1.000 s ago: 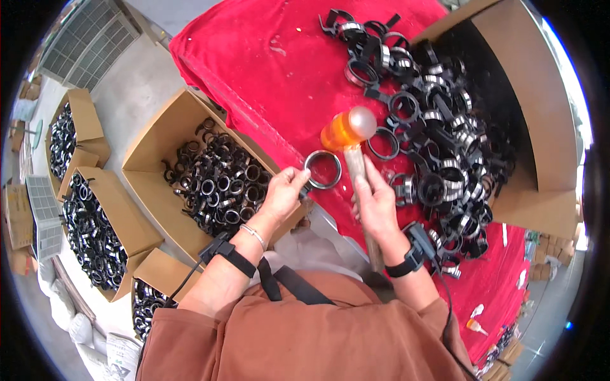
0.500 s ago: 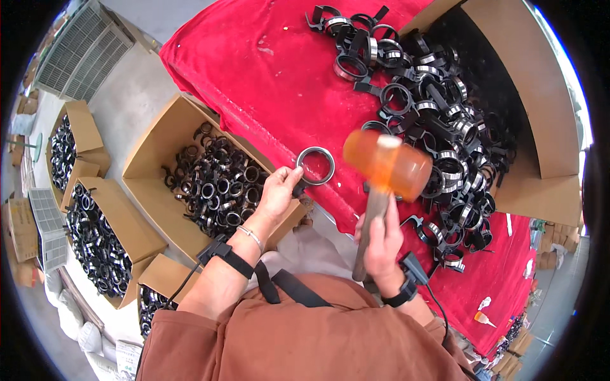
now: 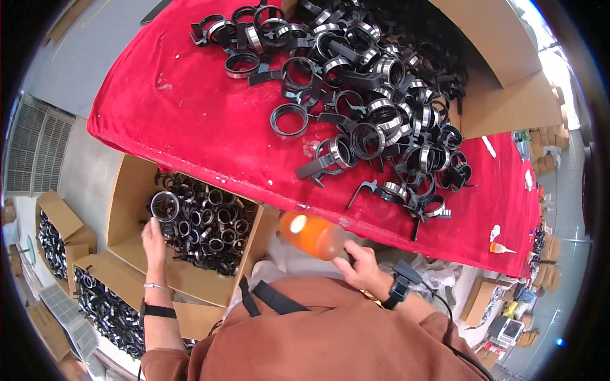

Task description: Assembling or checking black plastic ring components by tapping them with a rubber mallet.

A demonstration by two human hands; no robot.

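Observation:
My left hand (image 3: 154, 242) reaches over an open cardboard box (image 3: 121, 222) on the left. Its closed fingertips are at the lower edge of a black ring with a shiny metal rim (image 3: 154, 207), which looks pinched there. Beneath it, the box holds many similar black rings (image 3: 206, 219). My right hand (image 3: 365, 272) is wrapped round the handle of a mallet with a translucent orange head (image 3: 318, 237). The mallet is near my body, in front of the table edge. Most of its handle is hidden by the hand and head.
A red cloth-covered table (image 3: 190, 120) bears a heap of black rings with tabs (image 3: 381, 95), spilling from a large cardboard box (image 3: 508, 105). More ring-filled boxes (image 3: 105, 311) stand at the lower left. A small orange-based bottle (image 3: 501, 247) lies at the table's right.
My left hand has carried the ring leftward from the table edge to above the box. The mallet has come down and left, away from the heap. My view has turned.

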